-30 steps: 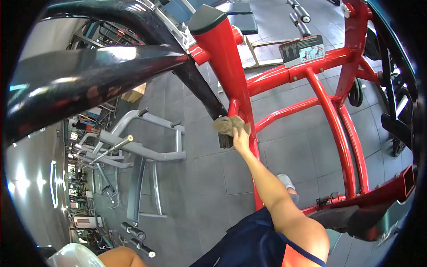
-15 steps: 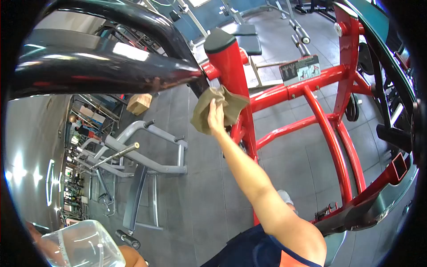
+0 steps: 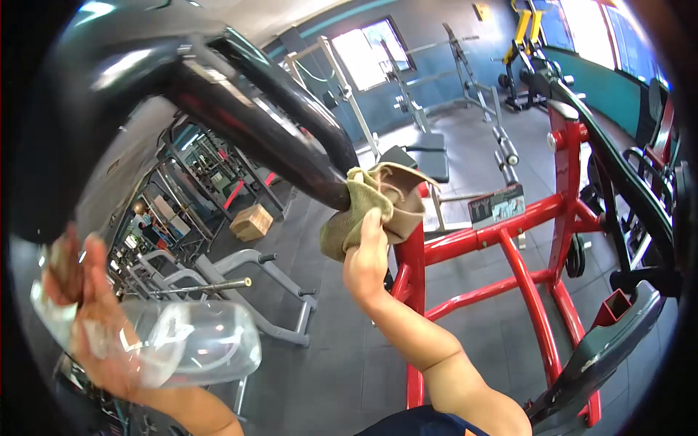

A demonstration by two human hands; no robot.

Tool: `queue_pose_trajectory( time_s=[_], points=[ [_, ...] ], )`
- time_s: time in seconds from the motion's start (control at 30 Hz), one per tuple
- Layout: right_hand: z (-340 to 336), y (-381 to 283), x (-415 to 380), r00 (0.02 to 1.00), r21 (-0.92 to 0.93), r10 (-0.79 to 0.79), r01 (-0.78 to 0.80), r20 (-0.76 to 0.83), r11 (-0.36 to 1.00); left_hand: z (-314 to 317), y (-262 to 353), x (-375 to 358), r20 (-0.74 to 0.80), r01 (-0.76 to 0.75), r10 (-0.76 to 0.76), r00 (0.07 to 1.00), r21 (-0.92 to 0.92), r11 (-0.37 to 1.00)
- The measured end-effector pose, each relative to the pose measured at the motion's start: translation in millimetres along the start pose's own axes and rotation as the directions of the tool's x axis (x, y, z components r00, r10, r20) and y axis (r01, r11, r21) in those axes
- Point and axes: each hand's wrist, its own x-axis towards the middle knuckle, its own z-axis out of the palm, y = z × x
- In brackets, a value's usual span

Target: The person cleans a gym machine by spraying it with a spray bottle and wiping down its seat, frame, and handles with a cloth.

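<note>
You stand in a gym with grey floor tiles [image 3: 342,378] and a red machine frame [image 3: 509,232]. Your right hand [image 3: 366,265] is clamped on a tan cloth [image 3: 378,203], pressing it against the black bar [image 3: 276,138]. Your left hand [image 3: 94,327] is closed around a clear spray bottle [image 3: 196,349].

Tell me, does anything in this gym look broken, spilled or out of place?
Nothing stands out. The right hand presses an olive cloth against the black padded bar of the red machine frame, and the left hand grips a clear spray bottle. No spill shows on the floor.
</note>
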Motion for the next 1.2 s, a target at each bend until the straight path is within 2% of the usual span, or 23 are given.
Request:
queue_pose_trajectory(
  time_s=[0.03, 0.07, 0.13, 0.17, 0.2, 0.23, 0.3, 0.37, 0.5, 0.53, 0.63, 0.7, 0.77, 0.8, 0.83, 0.87, 0.9, 0.93, 0.97, 1.0, 1.07, 1.17, 1.2],
  points=[
    [9, -11, -4, 0.983, -0.139, -0.164, 0.175, 0.086, 0.975, 8, -4, 0, -0.018, -0.003, 0.003, 1.0, -0.007, 1.0],
    [22, -23, -4, 0.923, -0.32, -0.325, 0.377, 0.205, 0.869, 15, -9, 1, -0.036, -0.006, 0.006, 0.999, -0.014, 1.0],
    [38, -35, -4, 0.711, -0.555, -0.55, 0.695, 0.438, 0.456, 16, -14, 2, 0.07, -0.046, 0.04, 0.997, 0.082, 0.996],
    [27, -17, 4, 0.52, -0.53, -0.546, 0.834, 0.657, 0.156, 17, -14, 3, 0.08, -0.008, 0.004, 0.997, 0.039, 0.999],
    [31, -31, 23, 0.311, -0.391, -0.454, 0.916, 0.835, -0.094, 18, -14, 4, 0.092, 0.032, -0.032, 0.995, -0.002, 0.999],
    [39, -44, 39, 0.182, -0.272, -0.353, 0.936, 0.918, -0.225, 26, -13, 3, 0.052, 0.038, -0.039, 0.998, 0.03, 0.999],
    [57, -62, 70, 0.063, -0.105, -0.133, 0.932, 0.989, -0.346, 30, -10, 0, 0.064, 0.046, -0.048, 0.997, 0.026, 0.999],
    [75, -67, 93, 0.046, -0.018, 0.063, 0.923, 0.997, -0.384, 28, -8, -2, 0.065, 0.088, -0.09, 0.994, 0.03, 0.996],
    [98, -61, 117, 0.098, 0.042, 0.346, 0.926, 0.933, -0.375, 36, -15, 0, 0.043, 0.029, -0.026, 0.999, -0.074, 0.997],
    [98, -57, 118, 0.113, 0.042, 0.392, 0.93, 0.913, -0.366, 32, -18, 0, 0.079, 0.034, -0.035, 0.996, 0.01, 0.999],
    [75, -30, 106, 0.139, 0.006, 0.459, 0.954, 0.878, -0.299, 32, -14, -1, 0.129, 0.018, -0.024, 0.991, 0.052, 0.999],
    [34, -4, 83, 0.17, -0.084, 0.465, 0.976, 0.869, -0.2, 31, -8, -5, 0.132, 0.035, -0.049, 0.99, 0.107, 0.994],
    [-23, 23, 43, 0.274, -0.295, 0.465, 0.955, 0.842, -0.029, 31, -6, -12, 0.138, 0.023, -0.043, 0.989, 0.14, 0.99],
    [-56, 35, 17, 0.39, -0.488, 0.47, 0.867, 0.792, 0.103, 30, -6, -16, 0.135, 0.002, -0.021, 0.991, 0.143, 0.99],
    [-87, 48, -8, 0.521, -0.682, 0.486, 0.689, 0.702, 0.246, 30, -6, -19, 0.141, -0.011, -0.011, 0.99, 0.158, 0.987],
    [-126, 64, -32, 0.674, -0.858, 0.532, 0.373, 0.512, 0.353, 30, -5, -22, 0.152, -0.025, -0.001, 0.988, 0.174, 0.984],
    [-165, 80, -54, 0.792, -0.856, 0.546, -0.057, 0.275, 0.514, 31, -2, -26, 0.153, -0.034, 0.005, 0.988, 0.186, 0.982],
    [-203, 96, -77, 0.852, -0.677, 0.523, -0.365, 0.035, 0.639, 29, -3, -28, 0.153, -0.047, 0.02, 0.988, 0.173, 0.984],
    [-186, 49, -105, 0.809, -0.721, 0.564, -0.489, -0.165, 0.491, 28, -5, -28, 0.16, -0.057, 0.03, 0.987, 0.163, 0.985],
    [-217, 55, -123, 0.874, -0.871, 0.453, -0.353, -0.176, 0.343, 28, -6, -30, 0.173, -0.066, 0.039, 0.984, 0.151, 0.986],
    [-236, 42, -136, 0.754, -0.686, 0.532, -0.619, -0.385, 0.382, 31, -7, -31, 0.134, -0.049, 0.038, 0.99, 0.081, 0.995],
    [-214, 13, -107, 0.881, -0.612, 0.379, -0.469, -0.281, 0.637, 34, -12, -29, 0.089, -0.037, 0.042, 0.995, -0.059, 0.998],
    [-192, -4, -86, 0.858, -0.531, 0.448, -0.509, -0.25, 0.678, 32, -14, -26, 0.102, -0.032, 0.038, 0.994, -0.06, 0.998]
  ],
)
